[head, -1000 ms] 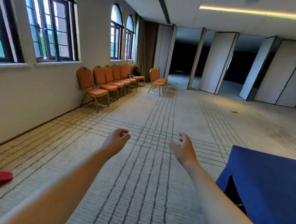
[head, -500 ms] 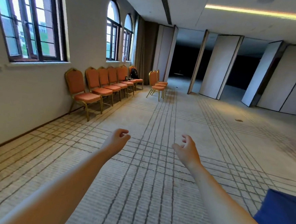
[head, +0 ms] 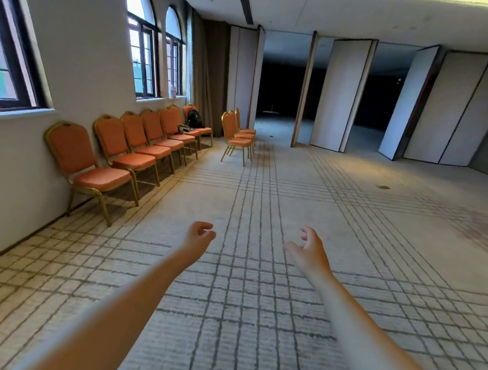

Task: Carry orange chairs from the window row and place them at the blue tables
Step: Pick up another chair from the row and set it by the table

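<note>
My left hand [head: 198, 236] and right hand [head: 307, 251] reach out ahead of me over the carpet [head: 264, 200]. Both have loosely curled fingers and grasp nothing. The orange chairs [head: 142, 147] stand in a row on my left, backs against the wall under the windows [head: 144, 50]. The nearest chair [head: 87, 163] is ahead and to the left of my left hand, well apart from it. A dark backpack [head: 194, 118] sits on the far chair of the row. A second small group of chairs [head: 237, 135] stands out on the floor past the row's end, near the curtain. Between the row and the white partition panels [head: 342, 93] on the right, the carpet runs wide and open to the dark gaps at the far end, with one small round mark [head: 383, 187] on it.

Compared with half a second ago, the row looms larger and closer. The corner of the blue bench at my lower right has slipped out of view. My hands keep the same slack curl.
</note>
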{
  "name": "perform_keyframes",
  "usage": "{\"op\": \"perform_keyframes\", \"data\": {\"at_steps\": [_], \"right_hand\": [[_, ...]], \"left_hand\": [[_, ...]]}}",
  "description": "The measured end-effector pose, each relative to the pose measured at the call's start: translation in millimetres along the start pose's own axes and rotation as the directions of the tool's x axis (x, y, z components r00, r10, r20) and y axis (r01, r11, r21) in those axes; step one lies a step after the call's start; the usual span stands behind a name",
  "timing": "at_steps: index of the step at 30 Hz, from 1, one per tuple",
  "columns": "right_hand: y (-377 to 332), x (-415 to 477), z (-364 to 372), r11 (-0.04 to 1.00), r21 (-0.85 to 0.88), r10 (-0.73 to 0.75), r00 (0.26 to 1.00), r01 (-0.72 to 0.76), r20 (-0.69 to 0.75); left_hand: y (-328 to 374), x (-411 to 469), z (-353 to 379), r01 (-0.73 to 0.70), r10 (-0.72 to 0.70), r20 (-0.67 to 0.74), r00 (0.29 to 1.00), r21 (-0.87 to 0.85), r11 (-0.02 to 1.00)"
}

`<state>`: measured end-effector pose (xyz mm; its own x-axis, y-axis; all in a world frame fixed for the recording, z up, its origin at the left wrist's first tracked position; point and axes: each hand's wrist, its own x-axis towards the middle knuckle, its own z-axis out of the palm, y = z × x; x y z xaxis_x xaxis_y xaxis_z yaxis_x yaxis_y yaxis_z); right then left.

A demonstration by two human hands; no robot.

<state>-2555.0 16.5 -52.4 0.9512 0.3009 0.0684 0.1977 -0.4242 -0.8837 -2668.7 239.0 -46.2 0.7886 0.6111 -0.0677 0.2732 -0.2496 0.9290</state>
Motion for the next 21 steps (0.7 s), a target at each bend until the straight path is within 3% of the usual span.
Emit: {"op": "perform_keyframes", "data": {"at_steps": [10,21], "right_hand": [[-17,321,51,0.998,-0.014,-0.065,0.996,0.066,0.058],[-16,598,138,0.997,-0.068,-0.036,0.995,0.042,0.095]], "left_hand": [[55,306,43,-0.027,0.028,-0.064,0.998,0.025,0.999],[61,594,65,-0.016,0.02,-0.07,0.997,0.061,0.998]]}}
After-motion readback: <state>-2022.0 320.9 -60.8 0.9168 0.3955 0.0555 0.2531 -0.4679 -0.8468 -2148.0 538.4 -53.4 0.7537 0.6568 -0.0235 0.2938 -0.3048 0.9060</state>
